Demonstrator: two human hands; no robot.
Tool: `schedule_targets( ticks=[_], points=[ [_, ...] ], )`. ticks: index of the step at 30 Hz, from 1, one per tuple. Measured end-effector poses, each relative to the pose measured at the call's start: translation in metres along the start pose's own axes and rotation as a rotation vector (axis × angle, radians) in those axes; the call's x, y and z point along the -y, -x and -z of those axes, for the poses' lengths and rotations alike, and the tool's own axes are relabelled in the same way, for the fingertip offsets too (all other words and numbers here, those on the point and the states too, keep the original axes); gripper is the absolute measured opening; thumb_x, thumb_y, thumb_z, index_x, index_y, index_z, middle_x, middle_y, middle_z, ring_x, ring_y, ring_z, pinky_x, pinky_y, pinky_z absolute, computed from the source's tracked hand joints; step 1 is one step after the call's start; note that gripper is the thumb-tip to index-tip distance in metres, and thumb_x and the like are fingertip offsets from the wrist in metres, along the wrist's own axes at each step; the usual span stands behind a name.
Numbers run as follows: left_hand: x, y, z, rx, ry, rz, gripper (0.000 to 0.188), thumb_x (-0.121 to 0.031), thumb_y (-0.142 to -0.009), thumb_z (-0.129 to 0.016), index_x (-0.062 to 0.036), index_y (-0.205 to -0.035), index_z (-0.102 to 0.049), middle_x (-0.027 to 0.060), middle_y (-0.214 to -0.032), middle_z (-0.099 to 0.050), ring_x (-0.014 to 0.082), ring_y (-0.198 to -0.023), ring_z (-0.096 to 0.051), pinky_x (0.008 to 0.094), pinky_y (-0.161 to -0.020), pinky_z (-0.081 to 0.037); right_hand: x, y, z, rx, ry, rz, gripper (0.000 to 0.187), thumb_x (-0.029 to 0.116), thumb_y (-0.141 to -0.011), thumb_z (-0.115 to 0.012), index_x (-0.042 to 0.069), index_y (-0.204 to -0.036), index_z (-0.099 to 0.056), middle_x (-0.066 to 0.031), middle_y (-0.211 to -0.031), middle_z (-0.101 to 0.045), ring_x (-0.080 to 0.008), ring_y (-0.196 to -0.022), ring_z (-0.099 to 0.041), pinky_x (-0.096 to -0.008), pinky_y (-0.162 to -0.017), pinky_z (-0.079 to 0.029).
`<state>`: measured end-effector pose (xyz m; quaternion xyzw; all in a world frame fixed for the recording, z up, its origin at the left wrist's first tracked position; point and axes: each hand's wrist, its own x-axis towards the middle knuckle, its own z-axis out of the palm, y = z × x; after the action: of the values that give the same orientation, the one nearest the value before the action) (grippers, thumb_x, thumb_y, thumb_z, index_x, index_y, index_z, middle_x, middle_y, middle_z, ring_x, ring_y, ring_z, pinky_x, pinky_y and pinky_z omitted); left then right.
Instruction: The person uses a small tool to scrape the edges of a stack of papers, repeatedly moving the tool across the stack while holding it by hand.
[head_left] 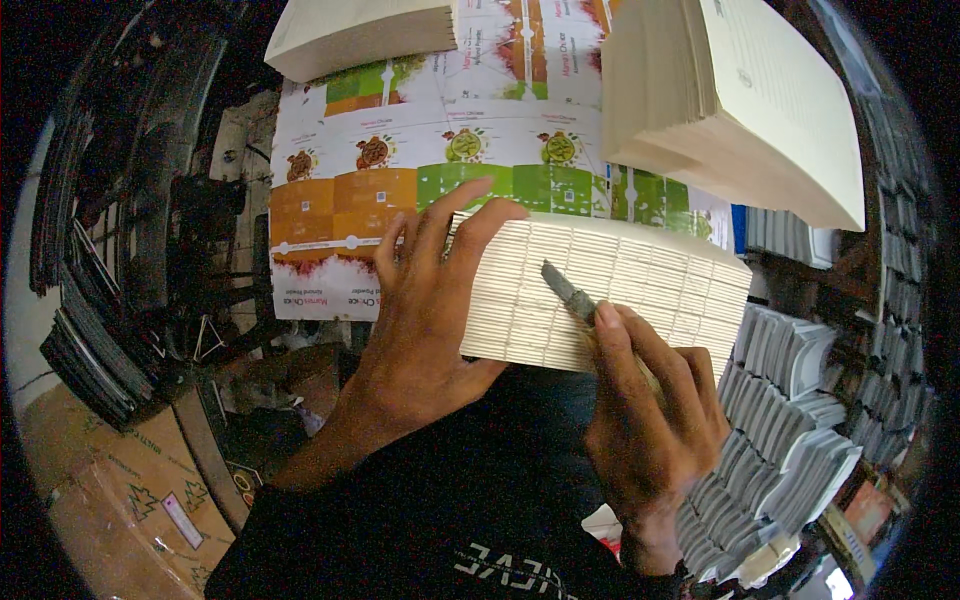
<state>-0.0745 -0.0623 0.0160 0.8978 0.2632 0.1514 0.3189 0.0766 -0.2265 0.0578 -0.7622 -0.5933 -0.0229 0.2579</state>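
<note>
R hand (655, 420) grasping knife (562, 285), L hand (425, 300) grasping pg block (660, 290); lettered sheet (330, 125) beyond (w/ orange/green panels (375, 205)).

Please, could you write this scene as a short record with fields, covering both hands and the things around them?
Left hand: holds the left end of the cream paper stack
Right hand: holds a knife, pointing forward and left
Knife position: over the stack's ribbed face; contact unclear
Surface: printed sheets, mainly white, orange and green
Far side: left paper block, right paper block
Right side: piles of bundled pages
Lower left: brown cardboard
</note>
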Motion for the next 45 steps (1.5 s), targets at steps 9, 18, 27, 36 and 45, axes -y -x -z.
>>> schedule_targets(
  ticks=[9,18,27,36,45],
  points=[
    [0.005,0.000,-0.004,-0.016,0.005,0.002,0.097,-0.022,-0.074,-0.090,-0.0101,-0.157,-0.040,0.0203,-0.160,-0.040,0.0419,-0.150,-0.039,0.0675,-0.121,-0.020,0.003,-0.014,-0.003,-0.143,-0.045,-0.138,0.043,-0.009,-0.082,-0.082,0.008,-0.121,-0.081,-0.0126,-0.108,-0.081,-0.0263,-0.089,-0.074,-0.0350,-0.075,-0.056],
    [-0.001,0.000,0.002,-0.008,0.006,0.015,0.100,-0.020,-0.073,-0.091,-0.0119,-0.158,-0.039,0.0203,-0.160,-0.040,0.0424,-0.150,-0.039,0.0683,-0.122,-0.020,0.010,-0.020,0.006,0.006,-0.087,-0.136,0.042,-0.007,-0.081,-0.084,0.010,-0.120,-0.082,-0.0113,-0.108,-0.081,-0.0237,-0.085,-0.073,-0.0334,-0.073,-0.056],
    [0.001,0.001,-0.002,-0.018,0.011,0.018,0.102,-0.018,-0.071,-0.092,-0.0125,-0.158,-0.039,0.0205,-0.160,-0.039,0.0425,-0.151,-0.039,0.0683,-0.122,-0.019,0.009,-0.020,0.003,0.005,-0.071,-0.119,0.042,-0.007,-0.081,-0.084,0.010,-0.119,-0.083,-0.0110,-0.106,-0.080,-0.0230,-0.084,-0.071,-0.0337,-0.072,-0.056],
    [0.001,0.000,-0.002,-0.007,-0.010,0.022,0.101,-0.019,-0.071,-0.091,-0.0125,-0.157,-0.039,0.0201,-0.160,-0.040,0.0415,-0.151,-0.040,0.0679,-0.122,-0.020,0.011,-0.023,0.005,0.005,-0.074,-0.146,0.046,-0.009,-0.077,-0.084,0.010,-0.118,-0.083,-0.0103,-0.105,-0.080,-0.0240,-0.084,-0.071,-0.0341,-0.073,-0.056],
    [0.002,0.001,-0.004,-0.024,0.002,0.010,0.100,-0.019,-0.071,-0.091,-0.0126,-0.157,-0.040,0.0199,-0.160,-0.040,0.0415,-0.151,-0.040,0.0677,-0.122,-0.021,-0.001,-0.018,-0.001,-0.036,-0.056,-0.034,0.059,-0.004,-0.070,-0.076,0.010,-0.127,-0.080,-0.0068,-0.112,-0.079,-0.0227,-0.072,-0.065,-0.0341,-0.061,-0.055]
  ],
)
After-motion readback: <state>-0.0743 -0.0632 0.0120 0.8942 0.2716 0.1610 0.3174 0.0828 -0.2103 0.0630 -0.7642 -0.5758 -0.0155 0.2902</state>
